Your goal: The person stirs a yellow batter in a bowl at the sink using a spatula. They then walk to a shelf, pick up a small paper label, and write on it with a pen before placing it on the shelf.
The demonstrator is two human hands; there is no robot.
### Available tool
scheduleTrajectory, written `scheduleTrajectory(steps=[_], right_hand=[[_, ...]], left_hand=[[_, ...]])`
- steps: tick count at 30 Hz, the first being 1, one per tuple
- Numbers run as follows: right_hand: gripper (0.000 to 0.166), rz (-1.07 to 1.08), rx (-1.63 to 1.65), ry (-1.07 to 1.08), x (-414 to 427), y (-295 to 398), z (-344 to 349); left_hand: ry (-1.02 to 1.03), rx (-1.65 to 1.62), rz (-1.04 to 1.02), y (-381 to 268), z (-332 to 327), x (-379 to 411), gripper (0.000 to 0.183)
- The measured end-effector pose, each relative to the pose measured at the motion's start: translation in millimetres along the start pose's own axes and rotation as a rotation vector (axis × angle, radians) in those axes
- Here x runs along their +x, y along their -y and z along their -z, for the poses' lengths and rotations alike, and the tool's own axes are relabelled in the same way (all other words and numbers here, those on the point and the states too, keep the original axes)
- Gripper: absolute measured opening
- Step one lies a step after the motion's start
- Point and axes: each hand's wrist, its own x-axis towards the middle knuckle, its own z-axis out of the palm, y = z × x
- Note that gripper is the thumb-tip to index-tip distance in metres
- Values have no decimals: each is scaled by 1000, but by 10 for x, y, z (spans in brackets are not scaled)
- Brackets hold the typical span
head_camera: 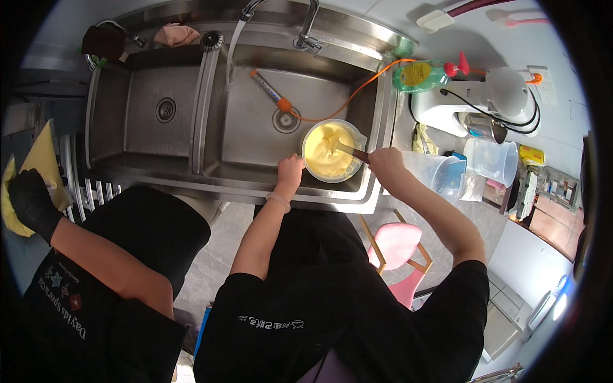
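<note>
A translucent plastic tub [328, 178] with thick, creamy yellow mixture [325, 152] sits at the near right corner of the right sink basin. My left hand [290, 173] grips the tub's left side at the rim. My right hand [386, 163] is closed around the dark handle of a spatula [346, 147], whose pale blade rests in the mixture. Beyond the tub, an immersion heater [270, 91] with orange ends lies in the basin near the drain, and its orange cord runs out over the right edge. Water [234, 45] streams from the faucet [306, 28].
At the left, a co-worker's black-gloved hand [33, 201] holds a yellow piping bag [44, 158]. A green spray bottle [417, 76], a white stand mixer [503, 98] and clear plastic containers [495, 160] stand on the right. A pink chair [395, 244] is below the counter.
</note>
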Motion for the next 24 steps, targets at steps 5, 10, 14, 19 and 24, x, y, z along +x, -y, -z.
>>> scheduleTrajectory(steps=[5,10,14,19,24], right_hand=[[7,5,9,-79,457,28,-437],[9,-27,13,-80,745,37,-762],[18,-46,24,-36,803,-243,-825],[27,-278,39,56,719,-222,-835],[21,-209,462,-797,250,170,-740]], left_hand=[[12,6,20,-23,17,-7,16],[22,29,23,-32,13,-12,17],[36,-12,28,-34,36,-11,17],[0,-57,9,-3,116,-23,16],[229,-369,123,114,359,90,31]])
